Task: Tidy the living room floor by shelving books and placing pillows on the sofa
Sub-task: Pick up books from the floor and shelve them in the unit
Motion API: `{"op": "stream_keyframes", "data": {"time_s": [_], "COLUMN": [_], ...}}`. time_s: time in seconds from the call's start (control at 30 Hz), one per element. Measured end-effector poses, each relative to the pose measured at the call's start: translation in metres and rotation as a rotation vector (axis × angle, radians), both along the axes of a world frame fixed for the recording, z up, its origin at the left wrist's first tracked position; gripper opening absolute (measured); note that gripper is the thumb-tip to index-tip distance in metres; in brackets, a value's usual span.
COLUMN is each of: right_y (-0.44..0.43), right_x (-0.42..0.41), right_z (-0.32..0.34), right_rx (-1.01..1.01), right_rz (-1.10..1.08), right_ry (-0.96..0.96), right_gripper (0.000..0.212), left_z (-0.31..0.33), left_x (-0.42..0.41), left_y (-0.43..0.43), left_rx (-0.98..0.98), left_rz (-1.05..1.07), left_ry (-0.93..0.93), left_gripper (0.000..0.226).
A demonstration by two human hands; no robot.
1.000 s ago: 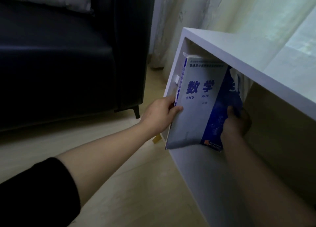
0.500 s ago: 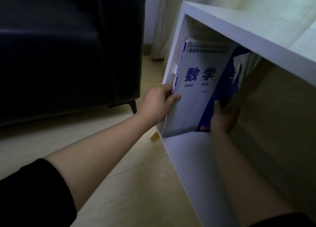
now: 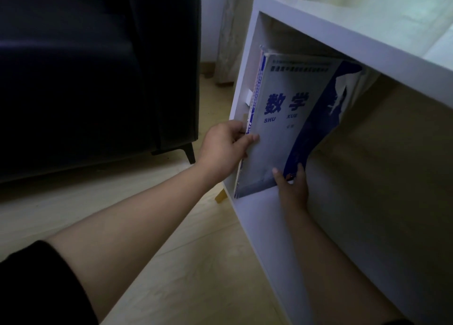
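A grey and blue textbook (image 3: 289, 128) marked "SHU XUE" stands tilted inside a white open shelf unit (image 3: 343, 38), leaning against other books (image 3: 257, 79) at the unit's left wall. My left hand (image 3: 225, 148) grips the book's spine edge, thumb on the cover. My right hand (image 3: 293, 190) reaches into the shelf and holds the book's bottom edge, thumb on the cover. The fingers behind the book are hidden.
A dark sofa (image 3: 85, 67) stands at the left on a black leg (image 3: 188, 153), close to the shelf unit. Pale wood floor (image 3: 171, 263) runs between them. A light curtain (image 3: 232, 30) hangs behind the shelf. The shelf's right part is in shadow.
The book has gone a little further into the shelf and more upright. My right hand slid from the book's lower right corner to its bottom edge. The view came closer.
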State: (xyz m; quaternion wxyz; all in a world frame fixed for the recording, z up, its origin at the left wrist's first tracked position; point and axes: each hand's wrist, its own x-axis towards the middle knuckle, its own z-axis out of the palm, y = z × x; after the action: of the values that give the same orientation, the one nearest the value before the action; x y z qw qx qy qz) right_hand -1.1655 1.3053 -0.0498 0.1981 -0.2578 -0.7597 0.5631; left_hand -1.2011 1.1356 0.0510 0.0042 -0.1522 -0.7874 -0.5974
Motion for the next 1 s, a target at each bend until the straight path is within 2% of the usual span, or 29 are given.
{"op": "stream_keyframes", "data": {"time_s": [0.27, 0.57, 0.8, 1.0], "right_y": [0.016, 0.018, 0.015, 0.001], "right_x": [-0.007, -0.002, 0.007, 0.019], "right_z": [-0.001, -0.004, 0.0, 0.019], "right_rx": [-0.069, -0.013, -0.001, -0.1], "right_rz": [0.086, -0.02, -0.045, -0.098], "right_ry": [0.006, -0.025, -0.026, 0.09], "right_gripper": [0.074, 0.072, 0.072, 0.059], "left_z": [-0.003, -0.003, -0.001, 0.002], "left_x": [0.002, 0.006, 0.007, 0.011], "left_y": [0.005, 0.009, 0.005, -0.004], "left_rx": [0.052, 0.055, -0.031, -0.042], "left_rz": [-0.004, 0.013, 0.036, 0.048], "left_ry": [-0.025, -0.039, -0.013, -0.015], "left_gripper": [0.012, 0.025, 0.029, 0.027]}}
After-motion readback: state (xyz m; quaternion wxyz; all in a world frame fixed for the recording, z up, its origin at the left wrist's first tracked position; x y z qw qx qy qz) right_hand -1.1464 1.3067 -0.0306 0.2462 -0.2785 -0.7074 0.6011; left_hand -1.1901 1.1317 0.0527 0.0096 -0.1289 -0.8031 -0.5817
